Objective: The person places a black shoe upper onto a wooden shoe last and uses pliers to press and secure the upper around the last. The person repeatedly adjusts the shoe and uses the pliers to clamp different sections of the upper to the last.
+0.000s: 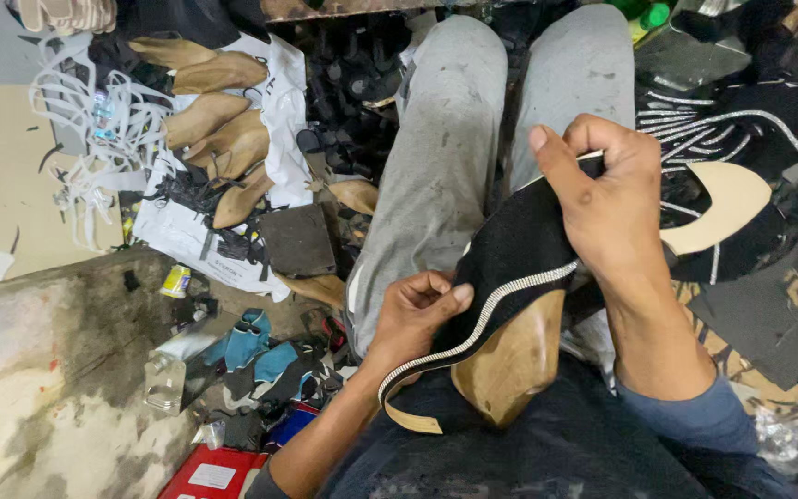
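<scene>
Seated worker, grey trousers (436, 176), shoe-making clutter on the floor all round. In the lap, between both hands: a wooden shoe last (510, 360) with a black fabric upper (519, 249) pulled over it, a silver beaded trim strip (482, 323) running along the upper's edge. Last looks solid, stiff and fairly heavy for its bulk, smooth enough to slip; the upper looks soft and floppy, likely to stretch and wrinkle, so best gripped at its edge while the last takes the load. The long axis runs diagonally, from low near the body, below the left hand (417, 310), up and away under the right hand (602, 203); the rounded wooden end points back toward the worker, though toe or heel I cannot tell. Left hand closed, fingers curled, thumb pinching the upper's lower edge just above the trim. Right hand closed over the far end, thumb raised, fingers wrapped round the fabric there. Left of the left hand, well apart: a row of bare wooden lasts (219, 139) on white sheet, a small bottle (163, 379) nearer.
</scene>
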